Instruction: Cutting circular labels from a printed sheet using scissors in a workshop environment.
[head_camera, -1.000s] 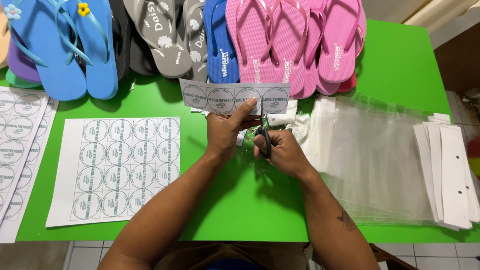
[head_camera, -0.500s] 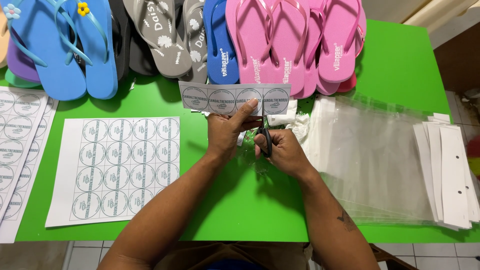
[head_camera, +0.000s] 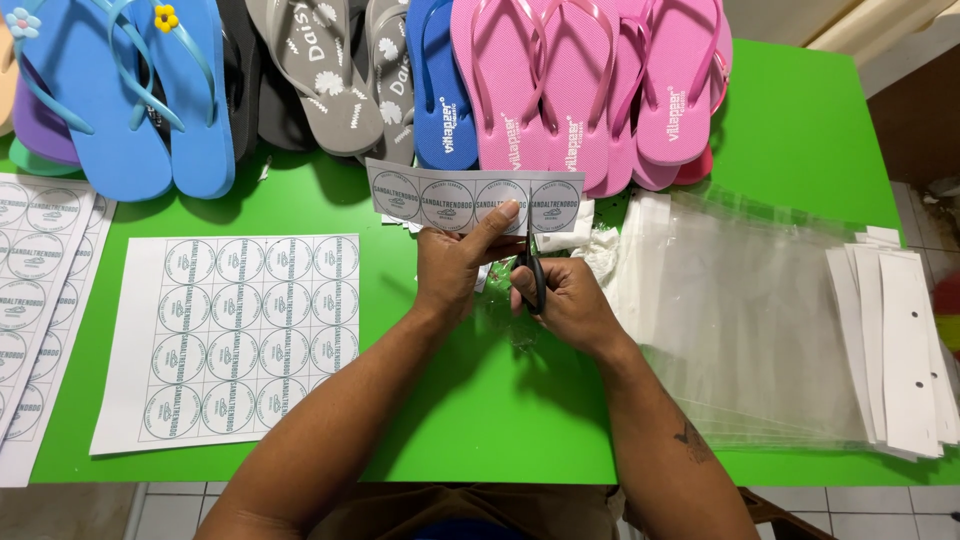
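Right now your left hand (head_camera: 455, 265) pinches a strip of four round labels (head_camera: 470, 197) above the green surface (head_camera: 480, 420); your right hand (head_camera: 565, 300) is closed on black scissors (head_camera: 533, 268), blades at the strip's lower edge. Tilt the strip and the cut may clip a printed circle. Left of the strip lies one full label sheet (head_camera: 235, 335), five by five.
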